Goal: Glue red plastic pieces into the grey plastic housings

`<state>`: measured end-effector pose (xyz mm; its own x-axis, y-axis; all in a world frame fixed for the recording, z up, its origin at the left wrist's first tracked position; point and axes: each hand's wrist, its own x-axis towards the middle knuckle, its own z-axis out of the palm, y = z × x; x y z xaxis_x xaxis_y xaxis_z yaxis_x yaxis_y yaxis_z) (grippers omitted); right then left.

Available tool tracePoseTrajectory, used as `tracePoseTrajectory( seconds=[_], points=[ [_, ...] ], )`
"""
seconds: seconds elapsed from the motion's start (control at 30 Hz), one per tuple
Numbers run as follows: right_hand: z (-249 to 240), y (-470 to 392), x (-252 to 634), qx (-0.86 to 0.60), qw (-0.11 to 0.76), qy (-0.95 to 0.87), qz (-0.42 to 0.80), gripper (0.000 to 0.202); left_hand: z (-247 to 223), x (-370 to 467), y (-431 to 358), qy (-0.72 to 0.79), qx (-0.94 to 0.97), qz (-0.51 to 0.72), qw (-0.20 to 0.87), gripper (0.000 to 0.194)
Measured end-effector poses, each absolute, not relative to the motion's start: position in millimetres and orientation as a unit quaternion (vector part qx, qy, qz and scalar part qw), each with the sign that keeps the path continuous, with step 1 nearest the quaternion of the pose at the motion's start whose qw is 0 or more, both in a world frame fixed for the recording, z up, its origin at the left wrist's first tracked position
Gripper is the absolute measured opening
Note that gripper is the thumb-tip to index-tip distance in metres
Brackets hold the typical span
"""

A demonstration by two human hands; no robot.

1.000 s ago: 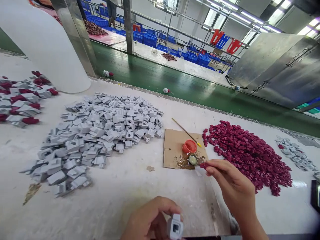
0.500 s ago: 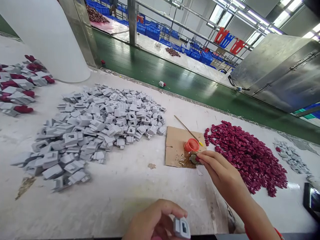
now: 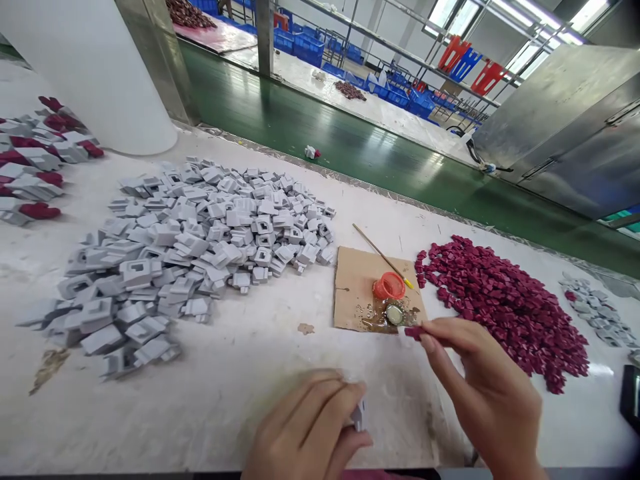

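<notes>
At the bottom middle, my left hand (image 3: 310, 423) is closed round a grey plastic part (image 3: 359, 415), mostly hidden by the fingers. My right hand (image 3: 483, 387) pinches a small maroon plastic piece (image 3: 414, 332) between thumb and fingertips, just past the near edge of a cardboard sheet (image 3: 350, 273). On the cardboard stand a red cup (image 3: 389, 287) and a round bottle-cap-like dish (image 3: 395, 313) with wet liquid around it. A thin brush (image 3: 383, 255) with a yellow end lies across its far side.
A large heap of grey parts (image 3: 225, 233) spreads on the left of the white table (image 3: 225, 387). Maroon pieces (image 3: 505, 307) are heaped at right, smaller grey pieces (image 3: 595, 310) beyond. A green conveyor (image 3: 350, 160) carries one grey-and-maroon piece (image 3: 312, 153). Joined pieces (image 3: 40, 160) lie far left.
My right hand has drawn back from the round dish toward me, with the maroon piece now showing. My left hand has turned over, its fingers now covering most of the grey part.
</notes>
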<state>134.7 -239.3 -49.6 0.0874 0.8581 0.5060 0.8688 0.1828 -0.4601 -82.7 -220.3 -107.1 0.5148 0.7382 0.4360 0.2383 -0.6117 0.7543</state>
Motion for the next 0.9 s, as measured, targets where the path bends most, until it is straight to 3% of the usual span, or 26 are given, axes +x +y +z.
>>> tracePoseTrajectory(
  seconds=[0.07, 0.2, 0.5, 0.77, 0.9],
  points=[
    [-53.4, -251.9, 121.5, -0.637, 0.410, -0.648, 0.075, 0.017, -111.2, -82.9, -217.7, 0.308, 0.830, 0.391, 0.252, 0.031],
    [-66.7, -269.8, 97.5, -0.609, 0.442, -0.636, 0.173, 0.024, -107.9, -82.8, -216.9, 0.337, 0.811, 0.378, 0.292, 0.021],
    [-81.2, -272.6, 87.5, -0.576, 0.414, -0.684, 0.171, 0.030, -102.2, -81.3, -216.9, 0.326, 0.808, 0.375, 0.318, 0.019],
    [-80.0, -267.6, 84.1, -0.567, 0.402, -0.677, 0.241, 0.026, -103.4, -82.3, -217.0, 0.331, 0.816, 0.354, 0.314, 0.023],
    [-84.9, -283.0, 85.1, -0.597, 0.402, -0.648, 0.250, 0.048, -111.1, -91.7, -213.8, 0.299, 0.845, 0.336, 0.289, 0.031]
  ],
)
